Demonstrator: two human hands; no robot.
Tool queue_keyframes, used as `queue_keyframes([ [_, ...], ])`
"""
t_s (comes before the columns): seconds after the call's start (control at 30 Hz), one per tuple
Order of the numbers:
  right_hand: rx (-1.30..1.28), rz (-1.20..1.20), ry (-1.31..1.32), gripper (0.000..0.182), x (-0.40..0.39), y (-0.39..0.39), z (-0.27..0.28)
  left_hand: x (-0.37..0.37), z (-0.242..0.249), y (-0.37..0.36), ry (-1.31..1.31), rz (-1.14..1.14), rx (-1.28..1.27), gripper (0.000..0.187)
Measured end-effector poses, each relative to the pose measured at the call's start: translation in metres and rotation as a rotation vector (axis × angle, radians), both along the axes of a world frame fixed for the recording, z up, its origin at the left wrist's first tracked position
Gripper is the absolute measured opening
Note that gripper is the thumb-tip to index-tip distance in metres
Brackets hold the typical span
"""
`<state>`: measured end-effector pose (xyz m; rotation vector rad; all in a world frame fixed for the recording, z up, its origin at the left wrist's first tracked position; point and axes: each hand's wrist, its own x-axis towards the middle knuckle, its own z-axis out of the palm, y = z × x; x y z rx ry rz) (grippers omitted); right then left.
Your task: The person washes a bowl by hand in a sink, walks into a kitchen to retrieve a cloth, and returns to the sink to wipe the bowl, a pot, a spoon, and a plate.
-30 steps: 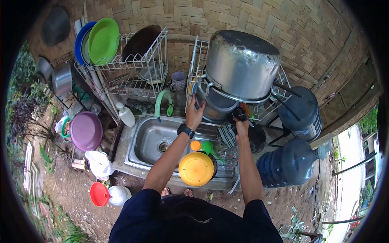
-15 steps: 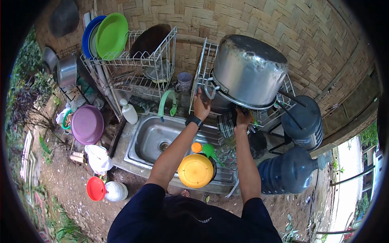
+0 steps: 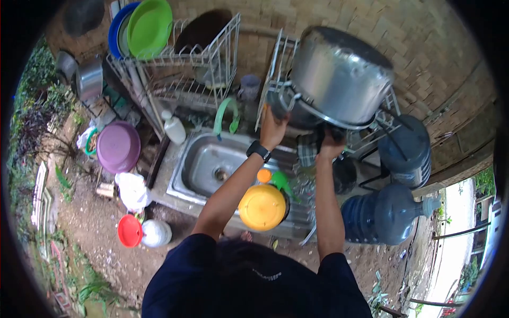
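Observation:
A large silver pot [image 3: 342, 79] lies upside down on the white wire rack at the right, its base dark with soot. Under its rim is a dark, rounded metal pan [image 3: 299, 117], mostly hidden. My left hand [image 3: 274, 128], with a black watch at the wrist, has its fingers closed round the left edge of this pan. To the right, my right hand [image 3: 332, 143] grips a black part just below the big pot's rim; blur hides whether it is the pan's handle. A striped cloth [image 3: 306, 150] hangs between my hands.
Below my arms is a steel sink [image 3: 204, 159] with a green tap hose [image 3: 227, 108]. A yellow tub [image 3: 262, 206] and glasses [image 3: 306, 177] stand on its drainboard. Large water bottles [image 3: 389, 214] are at the right. A dish rack [image 3: 185, 79] stands behind left.
The whole view has shifted, so the sink, racks and pots appear higher and further right. My hands keep nearly the same place under the big pot, with more blur.

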<state>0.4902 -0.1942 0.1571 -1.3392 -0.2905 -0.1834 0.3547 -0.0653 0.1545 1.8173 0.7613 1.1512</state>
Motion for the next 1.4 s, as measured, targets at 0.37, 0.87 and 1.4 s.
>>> queue_keyframes([
  [0.37,-0.355,-0.081,0.278,0.061,-0.165,-0.117,-0.095,-0.193,-0.188,-0.07,0.28,-0.085,-0.462,0.045],
  [0.87,-0.778,-0.119,0.338,0.049,-0.219,-0.143,-0.153,-0.223,-0.237,-0.093,0.265,-0.286,-0.787,0.038],
  [1.4,-0.885,0.416,-0.658,0.046,-0.294,-0.009,0.019,-0.267,-0.019,-0.099,0.017,-0.103,-0.42,0.038],
])
